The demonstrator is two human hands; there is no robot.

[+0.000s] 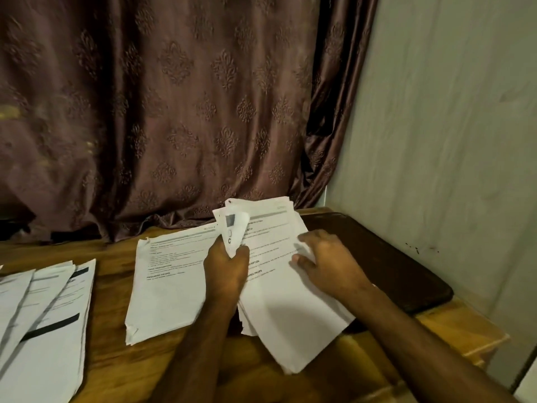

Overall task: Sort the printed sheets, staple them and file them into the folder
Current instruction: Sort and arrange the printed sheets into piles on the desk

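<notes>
At the near left edge of the wooden bench, a fanned spread of white printed sheets with black bars lies flat, partly cut off by the frame. Just right of centre, a thick stack of white printed sheets sits tilted, its near corner pointing toward the person. The left hand comes up at this stack's left edge, its grip clamped around a few curled white sheets with a grey square printed on them, lifting their top ends upright. The right hand lies on the stack's right side, fingers spread and fairly straight, pressing the top page; its grip is apart and holds nothing. To the left of the left hand, another flat pile of white printed pages with a dog-eared near corner rests on the bench, touching or slipping under the tilted stack. Farther right, a dark brown flat folder lies beneath the stack's far edge, beside the pale wall. Behind everything hangs a brown patterned curtain.
</notes>
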